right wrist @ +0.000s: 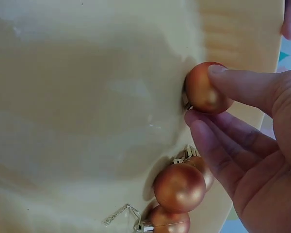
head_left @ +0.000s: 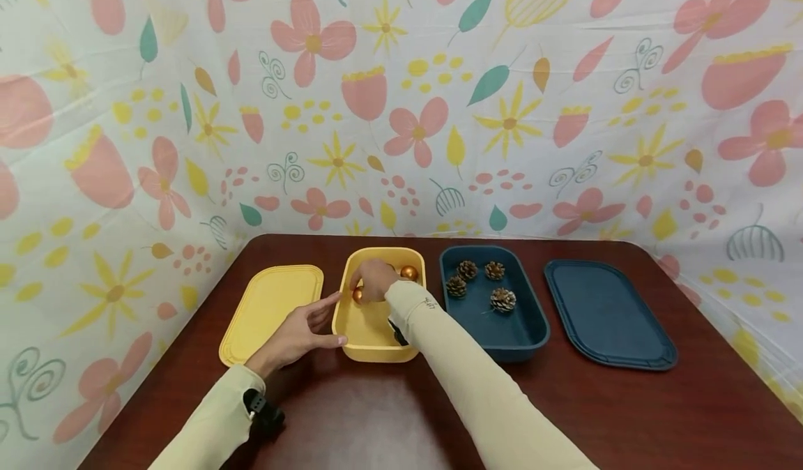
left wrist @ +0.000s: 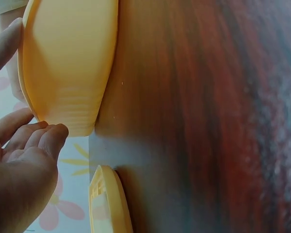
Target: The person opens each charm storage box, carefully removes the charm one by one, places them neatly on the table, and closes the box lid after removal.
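Where the right grip (head_left: pixel 374 279) pinches: bauble (right wrist: pixel 202 91) (likely light, slick, fragile), best held gently round its middle.
Left grip (head_left: pixel 297 334): spread wide, touching the yellow box (head_left: pixel 376 353).

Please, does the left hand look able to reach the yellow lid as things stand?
Probably yes: the left hand is beside the yellow box, close to the yellow lid, and nothing seems to block the way.
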The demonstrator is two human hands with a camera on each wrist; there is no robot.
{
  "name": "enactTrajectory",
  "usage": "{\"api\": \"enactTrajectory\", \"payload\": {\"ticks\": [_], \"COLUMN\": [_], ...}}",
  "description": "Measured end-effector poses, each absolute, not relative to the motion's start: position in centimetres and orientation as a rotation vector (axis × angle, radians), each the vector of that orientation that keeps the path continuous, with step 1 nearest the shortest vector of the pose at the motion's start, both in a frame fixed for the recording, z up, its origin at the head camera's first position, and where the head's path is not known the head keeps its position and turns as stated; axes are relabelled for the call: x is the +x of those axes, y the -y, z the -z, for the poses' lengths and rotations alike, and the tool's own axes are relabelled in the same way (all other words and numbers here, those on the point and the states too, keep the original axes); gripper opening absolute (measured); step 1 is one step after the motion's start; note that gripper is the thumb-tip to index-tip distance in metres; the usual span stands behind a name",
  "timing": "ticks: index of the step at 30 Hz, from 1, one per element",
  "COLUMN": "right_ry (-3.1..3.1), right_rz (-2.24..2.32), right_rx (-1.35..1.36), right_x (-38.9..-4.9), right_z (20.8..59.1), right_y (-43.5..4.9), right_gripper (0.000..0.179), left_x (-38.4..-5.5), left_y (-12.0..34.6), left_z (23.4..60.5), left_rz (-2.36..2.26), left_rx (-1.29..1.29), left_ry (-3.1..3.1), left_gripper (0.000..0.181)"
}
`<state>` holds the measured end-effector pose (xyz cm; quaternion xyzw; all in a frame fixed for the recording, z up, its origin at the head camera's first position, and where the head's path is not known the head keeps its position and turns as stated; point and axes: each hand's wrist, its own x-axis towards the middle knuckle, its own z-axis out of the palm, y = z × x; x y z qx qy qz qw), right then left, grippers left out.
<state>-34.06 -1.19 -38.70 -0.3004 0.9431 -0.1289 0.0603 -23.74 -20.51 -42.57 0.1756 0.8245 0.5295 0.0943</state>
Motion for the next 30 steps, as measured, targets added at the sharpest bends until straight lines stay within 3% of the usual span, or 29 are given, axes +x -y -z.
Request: {"api": "enactTrajectory", "payload": {"ticks": [18,30], "right_ry": [-2.734,-2.526], "right_rz": [0.547,0.835], "right_rx": [-1.086,-1.012], "right_x": [-33.0,-31.1], "right_z": [35.5,32.7], "right_y": [-0.5,-3.1], "right_gripper": [0.028,0.034], "left_x": [-23.5,-23.5], "left_y": [20.1,20.0], "left_z": [41.9,41.8], "left_rz": [-1.577,-1.575], "left_rx": [0.460,0.445], "left_ry": [-2.421,-2.414], "left_gripper": [0.093,0.094]}}
